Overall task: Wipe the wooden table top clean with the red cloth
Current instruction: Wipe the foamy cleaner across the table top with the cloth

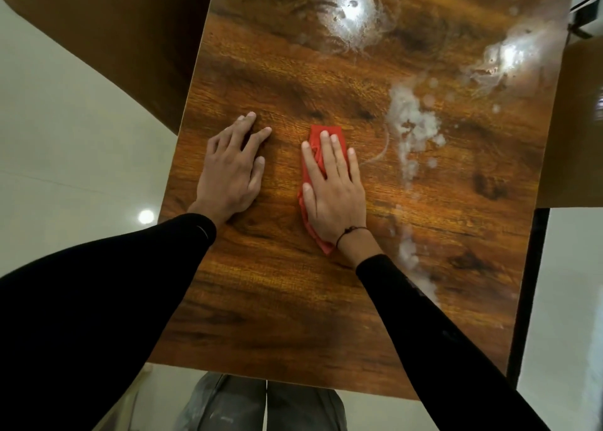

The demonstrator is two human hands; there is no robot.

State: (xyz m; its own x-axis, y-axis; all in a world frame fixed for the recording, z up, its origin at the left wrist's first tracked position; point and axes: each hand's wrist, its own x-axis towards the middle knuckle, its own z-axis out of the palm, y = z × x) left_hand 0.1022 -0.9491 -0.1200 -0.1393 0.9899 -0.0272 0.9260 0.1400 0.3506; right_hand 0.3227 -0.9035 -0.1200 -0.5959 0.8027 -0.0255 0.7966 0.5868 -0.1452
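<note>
The wooden table top (293, 300) fills the middle of the view. My right hand (332, 192) lies flat, palm down, on the folded red cloth (318, 137), which shows beyond the fingertips and along the thumb side. My left hand (228, 169) rests flat on the bare wood to the left of the cloth, fingers apart, holding nothing. White foamy smears (411, 127) run in a streak to the right of the cloth, with more white patches at the far middle (352, 9) and the far right (512, 55).
A brown chair back (114, 39) stands off the table's far left edge. Another brown surface (574, 130) adjoins the right edge. Pale floor tiles (81, 156) surround the table. My legs (261, 404) are at the near edge.
</note>
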